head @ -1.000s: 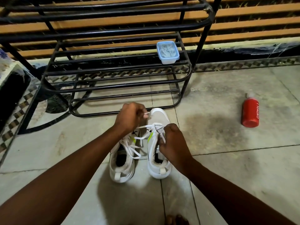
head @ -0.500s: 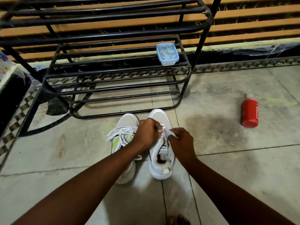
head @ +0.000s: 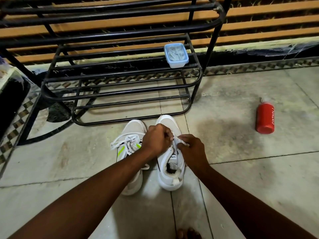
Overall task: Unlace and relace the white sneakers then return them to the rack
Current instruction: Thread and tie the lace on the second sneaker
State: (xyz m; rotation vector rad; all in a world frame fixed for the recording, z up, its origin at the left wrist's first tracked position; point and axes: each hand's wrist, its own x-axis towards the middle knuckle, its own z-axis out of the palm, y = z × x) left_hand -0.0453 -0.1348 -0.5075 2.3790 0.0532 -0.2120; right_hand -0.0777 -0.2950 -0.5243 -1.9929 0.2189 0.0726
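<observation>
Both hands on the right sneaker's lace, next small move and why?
Probably draw the lace snug across the right sneaker. The left hand and right hand each pinch it over the eyelets, and it looks short between the two grips. Which eyelet it runs through is hidden by the fingers. The left sneaker has loose lace loops, and both shoes sit on the floor before the rack.

I see a red cylindrical bottle (head: 265,118) lying on the tiled floor (head: 241,178) near its right edge, and a blue-lidded plastic container (head: 176,55) by the back wall.
</observation>
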